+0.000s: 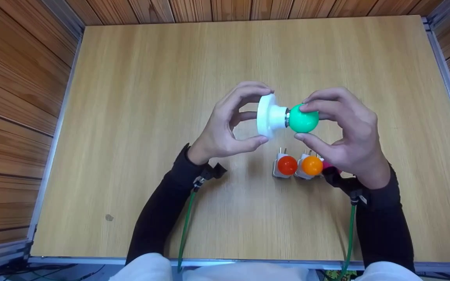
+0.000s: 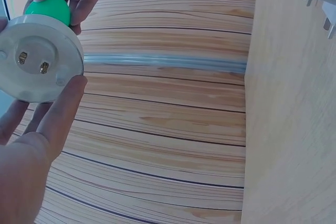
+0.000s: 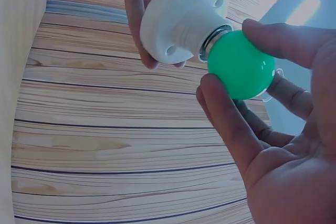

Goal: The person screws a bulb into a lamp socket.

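Observation:
Above the table, my left hand [image 1: 231,123] grips a white round lamp holder [image 1: 266,116] by its flange, thumb below and fingers above. Its flat back [image 2: 32,77] with two brass screws faces the left wrist camera. A green light bulb [image 1: 304,118] sits at the mouth of the holder's socket, some of its metal base still showing. With thumb and fingertips my right hand [image 1: 346,128] pinches the green globe. In the right wrist view the bulb [image 3: 241,65] lines up with the socket [image 3: 197,35]; how deep its base goes is hidden.
On the table below the hands stand a red bulb [image 1: 287,165] and an orange bulb [image 1: 312,165] in white plug-in holders. A pink bulb [image 1: 326,164] is partly covered by the right wrist. Wooden walls [image 1: 14,117] border the table [image 1: 162,78].

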A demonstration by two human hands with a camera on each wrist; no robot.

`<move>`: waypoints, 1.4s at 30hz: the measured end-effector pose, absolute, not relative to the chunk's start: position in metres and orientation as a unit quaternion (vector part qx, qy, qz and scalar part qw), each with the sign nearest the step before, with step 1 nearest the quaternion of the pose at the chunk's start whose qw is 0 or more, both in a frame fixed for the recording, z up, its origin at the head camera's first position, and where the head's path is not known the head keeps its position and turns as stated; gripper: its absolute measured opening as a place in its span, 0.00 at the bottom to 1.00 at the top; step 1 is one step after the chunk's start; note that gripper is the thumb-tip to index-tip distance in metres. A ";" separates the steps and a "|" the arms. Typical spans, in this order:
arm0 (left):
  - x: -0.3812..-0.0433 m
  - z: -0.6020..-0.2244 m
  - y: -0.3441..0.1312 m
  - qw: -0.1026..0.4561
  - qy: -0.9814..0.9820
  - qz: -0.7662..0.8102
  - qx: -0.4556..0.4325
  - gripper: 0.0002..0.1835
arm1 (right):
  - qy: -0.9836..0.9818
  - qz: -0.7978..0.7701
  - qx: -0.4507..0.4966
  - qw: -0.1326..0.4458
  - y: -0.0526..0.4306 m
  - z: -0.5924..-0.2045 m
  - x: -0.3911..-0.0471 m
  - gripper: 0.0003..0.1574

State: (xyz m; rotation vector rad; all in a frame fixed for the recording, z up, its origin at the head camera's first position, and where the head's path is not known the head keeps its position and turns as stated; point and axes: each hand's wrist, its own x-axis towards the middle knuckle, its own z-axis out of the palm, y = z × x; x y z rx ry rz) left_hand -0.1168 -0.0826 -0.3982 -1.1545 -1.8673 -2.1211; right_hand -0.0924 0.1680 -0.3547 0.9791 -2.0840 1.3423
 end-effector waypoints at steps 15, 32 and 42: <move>-0.116 -0.399 -0.082 0.046 -0.618 -0.689 -0.375 0.40 | -0.786 0.484 0.324 0.206 0.172 -0.354 -0.091 0.38; -0.118 -0.400 -0.083 0.051 -0.616 -0.691 -0.375 0.39 | -0.788 0.476 0.330 0.208 0.175 -0.355 -0.095 0.33; -0.119 -0.400 -0.084 0.045 -0.620 -0.690 -0.371 0.40 | -0.787 0.476 0.335 0.207 0.173 -0.354 -0.095 0.37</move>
